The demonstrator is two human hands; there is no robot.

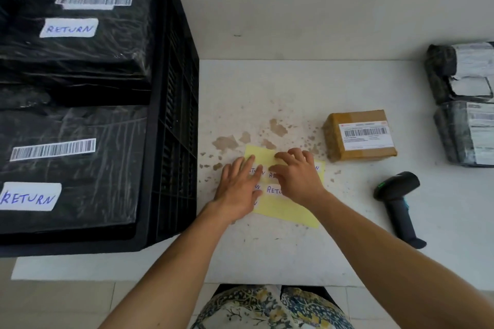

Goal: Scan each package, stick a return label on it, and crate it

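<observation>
A yellow backing sheet (286, 211) with several white RETURN labels lies on the table in front of me. My left hand (238, 189) rests flat on its left side, fingers spread. My right hand (296, 173) is bent over the sheet's middle, its fingertips on a label's edge; whether it grips the label is hidden. A small brown cardboard box (359, 135) with a barcode label sits just right of the sheet. A black handheld scanner (399, 203) lies on the table further right. The black crate (176, 115) at left holds two black wrapped packages with RETURN labels (69, 28).
Two grey-black wrapped parcels (462, 75) with shipping labels are stacked at the table's right edge. The white tabletop (294, 83) has brown worn patches around the sheet. A wall rises behind the table. The table's front edge runs close to my body.
</observation>
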